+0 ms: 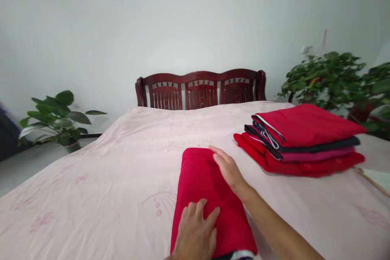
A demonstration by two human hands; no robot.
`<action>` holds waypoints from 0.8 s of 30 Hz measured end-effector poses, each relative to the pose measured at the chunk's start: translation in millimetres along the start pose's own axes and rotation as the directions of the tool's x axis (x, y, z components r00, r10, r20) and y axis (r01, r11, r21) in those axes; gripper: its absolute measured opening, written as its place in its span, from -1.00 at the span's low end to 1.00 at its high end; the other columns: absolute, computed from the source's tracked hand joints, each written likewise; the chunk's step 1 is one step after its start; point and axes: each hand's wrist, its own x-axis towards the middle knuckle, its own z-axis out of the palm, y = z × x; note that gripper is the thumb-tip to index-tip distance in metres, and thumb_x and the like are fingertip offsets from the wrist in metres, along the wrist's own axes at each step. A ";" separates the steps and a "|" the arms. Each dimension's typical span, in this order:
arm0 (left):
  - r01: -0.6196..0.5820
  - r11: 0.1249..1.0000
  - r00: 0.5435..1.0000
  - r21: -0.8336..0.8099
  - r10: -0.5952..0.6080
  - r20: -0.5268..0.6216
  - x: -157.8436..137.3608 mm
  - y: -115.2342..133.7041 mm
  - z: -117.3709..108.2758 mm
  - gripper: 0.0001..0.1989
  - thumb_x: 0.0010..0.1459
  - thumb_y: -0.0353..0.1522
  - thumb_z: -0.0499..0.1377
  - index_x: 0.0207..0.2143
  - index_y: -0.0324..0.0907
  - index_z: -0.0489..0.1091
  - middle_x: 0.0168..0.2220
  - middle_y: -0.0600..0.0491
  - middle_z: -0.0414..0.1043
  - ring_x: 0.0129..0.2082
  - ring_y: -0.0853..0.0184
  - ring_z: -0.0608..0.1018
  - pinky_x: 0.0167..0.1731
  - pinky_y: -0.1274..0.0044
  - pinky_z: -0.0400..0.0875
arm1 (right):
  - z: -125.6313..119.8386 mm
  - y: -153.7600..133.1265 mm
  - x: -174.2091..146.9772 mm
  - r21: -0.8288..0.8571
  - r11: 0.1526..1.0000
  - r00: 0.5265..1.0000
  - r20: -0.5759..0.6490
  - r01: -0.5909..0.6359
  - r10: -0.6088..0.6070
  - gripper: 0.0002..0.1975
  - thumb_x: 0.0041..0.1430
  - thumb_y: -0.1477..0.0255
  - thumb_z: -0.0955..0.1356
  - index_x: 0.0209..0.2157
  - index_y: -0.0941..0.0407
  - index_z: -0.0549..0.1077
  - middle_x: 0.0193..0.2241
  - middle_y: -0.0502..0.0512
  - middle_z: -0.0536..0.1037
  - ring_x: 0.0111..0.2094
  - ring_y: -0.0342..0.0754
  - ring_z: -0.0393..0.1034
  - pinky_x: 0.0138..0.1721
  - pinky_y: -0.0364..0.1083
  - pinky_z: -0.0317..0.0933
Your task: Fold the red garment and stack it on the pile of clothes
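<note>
A folded red garment (201,174) lies lengthwise on the pale pink bedsheet in front of me. Dark and white edging shows at its near end. My left hand (196,229) rests on the near half of the garment, fingers spread and slightly bent. Along the far right edge, my right hand (228,167) touches the cloth with its fingers stretched out. Neither hand grips anything. To the right sits a stack of folded clothes (307,126), with red on top and dark, magenta and red layers below.
The pink bedsheet (106,183) with faint flower patterns covers a wide bed. Behind it stands a dark red wooden backrest (201,89) against the wall. A potted plant (57,118) is at left, leafy plants (329,79) at right. A flat, pale object (376,180) lies at the right edge.
</note>
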 end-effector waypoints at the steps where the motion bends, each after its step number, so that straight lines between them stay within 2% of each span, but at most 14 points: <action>1: -0.015 1.000 1.000 0.016 0.015 -0.001 -1.7 -0.8 2.6 -0.51 0.21 -0.25 0.13 0.20 0.23 0.29 0.21 0.01 0.31 0.05 0.02 0.41 0.02 0.15 0.35 | 15.4 -6.9 4.6 -0.104 0.988 0.986 0.138 0.110 -0.095 -0.54 0.30 0.20 0.19 0.14 0.02 0.42 0.22 0.06 0.38 0.28 0.00 0.16 0.33 0.07 -0.07; 3: -0.050 0.998 0.999 0.049 0.051 -0.015 -4.6 -3.0 8.6 -0.51 0.20 -0.23 0.15 0.19 0.25 0.29 0.21 0.01 0.32 0.01 0.04 0.44 -0.04 0.16 0.39 | 44.6 -7.6 15.9 -0.283 0.914 0.903 0.398 0.291 -0.164 -0.48 0.35 0.16 0.13 0.22 0.03 0.33 0.30 0.06 0.25 0.35 -0.01 -0.01 0.37 0.09 -0.22; 5: -0.096 0.991 0.994 0.088 0.100 -0.043 -6.6 -6.0 15.8 -0.49 0.17 -0.22 0.18 0.19 0.26 0.29 0.20 0.00 0.34 -0.02 0.04 0.47 -0.08 0.17 0.42 | 64.4 7.9 31.4 -0.435 0.825 0.809 0.586 0.361 -0.045 -0.45 0.36 0.14 0.11 0.27 0.02 0.26 0.34 0.03 0.14 0.39 0.00 -0.15 0.37 0.12 -0.36; 6: -0.117 0.987 0.991 0.106 0.123 -0.059 -7.5 -8.2 19.8 -0.48 0.16 -0.21 0.20 0.18 0.26 0.30 0.19 0.00 0.36 -0.03 0.04 0.48 -0.09 0.17 0.43 | 69.7 19.4 40.7 -0.500 0.789 0.779 0.626 0.357 0.045 -0.44 0.36 0.14 0.11 0.29 0.02 0.22 0.36 0.03 0.10 0.40 0.01 -0.20 0.37 0.13 -0.40; 9: -0.173 0.979 0.979 0.110 0.182 -0.086 -12.2 -21.1 30.1 -0.47 0.12 -0.22 0.24 0.16 0.25 0.32 0.17 -0.02 0.39 -0.06 0.01 0.51 -0.16 0.18 0.48 | 69.9 53.9 70.2 -0.619 0.738 0.774 0.595 0.269 0.218 -0.40 0.36 0.14 0.09 0.34 0.06 0.13 0.38 0.10 0.03 0.40 0.06 -0.22 0.36 0.17 -0.43; 12: -0.206 0.977 0.975 -0.049 0.201 -0.092 -23.0 -46.1 34.4 -0.45 0.07 -0.32 0.26 0.13 0.21 0.36 0.18 -0.02 0.38 0.00 0.03 0.51 -0.08 0.18 0.47 | 57.6 71.4 93.5 -0.625 0.752 0.769 0.581 0.210 0.268 -0.38 0.34 0.12 0.10 0.30 0.12 0.20 0.34 0.21 0.15 0.35 0.12 -0.03 0.34 0.16 -0.25; 13: -0.157 0.979 0.983 -0.134 0.141 -0.118 -27.2 -55.8 34.3 -0.42 0.06 -0.36 0.26 0.16 0.17 0.34 0.21 -0.04 0.34 0.06 0.02 0.48 0.01 0.17 0.43 | 52.7 73.0 99.1 -0.615 0.764 0.753 0.594 0.196 0.285 -0.38 0.32 0.11 0.12 0.28 0.13 0.24 0.32 0.22 0.20 0.33 0.12 0.04 0.32 0.12 -0.15; 15: 0.047 0.931 0.979 -0.363 -0.116 -0.170 -33.6 -72.7 32.5 -0.32 0.05 -0.39 0.24 0.25 0.01 0.25 0.27 -0.13 0.24 0.22 -0.01 0.34 0.17 0.14 0.27 | 43.4 71.5 108.0 -0.583 0.794 0.708 0.634 0.174 0.311 -0.38 0.26 0.10 0.20 0.24 0.14 0.29 0.28 0.21 0.28 0.26 0.09 0.18 0.26 0.02 0.02; 16: 0.171 0.844 0.947 -0.509 -0.283 -0.150 -34.7 -78.4 30.5 -0.27 0.06 -0.37 0.24 0.30 -0.09 0.16 0.29 -0.20 0.19 0.26 -0.02 0.28 0.22 0.14 0.21 | 39.2 69.2 111.8 -0.568 0.807 0.683 0.655 0.162 0.323 -0.38 0.22 0.12 0.25 0.23 0.13 0.32 0.25 0.18 0.32 0.23 0.08 0.23 0.22 -0.01 0.08; 17: 0.273 0.700 0.902 -0.660 -0.425 -0.078 -33.7 -81.7 27.8 -0.20 0.07 -0.33 0.25 0.34 -0.18 0.05 0.30 -0.27 0.15 0.27 -0.03 0.27 0.22 0.15 0.20 | 35.5 66.2 115.6 -0.557 0.817 0.658 0.672 0.148 0.339 -0.38 0.16 0.14 0.31 0.20 0.11 0.34 0.22 0.16 0.36 0.19 0.07 0.29 0.18 -0.03 0.14; 19: 0.370 0.297 0.825 -0.880 -0.542 0.164 -26.1 -80.8 19.2 -0.01 0.05 -0.25 0.29 0.39 -0.28 -0.18 0.28 -0.37 0.16 0.20 -0.03 0.38 0.15 0.19 0.30 | 30.1 58.8 123.4 -0.555 0.824 0.607 0.695 0.112 0.386 -0.39 0.03 0.20 0.39 0.14 0.07 0.41 0.14 0.12 0.47 0.09 0.08 0.39 0.08 -0.03 0.25; 21: 0.394 -0.076 0.790 -0.916 -0.482 0.380 -13.6 -71.9 6.0 0.18 -0.04 -0.22 0.38 0.39 -0.31 -0.35 0.20 -0.42 0.27 0.04 -0.03 0.53 0.03 0.22 0.43 | 27.3 50.4 131.0 -0.585 0.808 0.550 0.697 0.067 0.460 -0.41 -0.11 0.24 0.46 0.03 0.06 0.49 0.01 0.12 0.56 -0.03 0.11 0.47 -0.05 -0.01 0.33; 22: 0.407 -0.198 0.781 -0.892 -0.431 0.452 -7.1 -65.5 -1.8 0.23 -0.09 -0.23 0.42 0.38 -0.33 -0.35 0.15 -0.42 0.35 -0.03 -0.02 0.57 -0.03 0.23 0.47 | 26.8 46.2 134.1 -0.610 0.791 0.517 0.692 0.045 0.504 -0.43 -0.18 0.24 0.48 -0.04 0.07 0.53 -0.08 0.13 0.60 -0.11 0.13 0.51 -0.12 0.00 0.36; 24: 0.451 -0.340 0.778 -0.825 -0.304 0.550 3.6 -51.4 -17.1 0.17 -0.16 -0.27 0.46 0.35 -0.39 -0.16 0.03 -0.38 0.47 -0.11 -0.03 0.61 -0.08 0.24 0.50 | 26.5 38.7 138.0 -0.664 0.748 0.455 0.668 0.007 0.589 -0.49 -0.32 0.26 0.53 -0.21 0.10 0.59 -0.26 0.15 0.64 -0.26 0.16 0.54 -0.26 0.03 0.39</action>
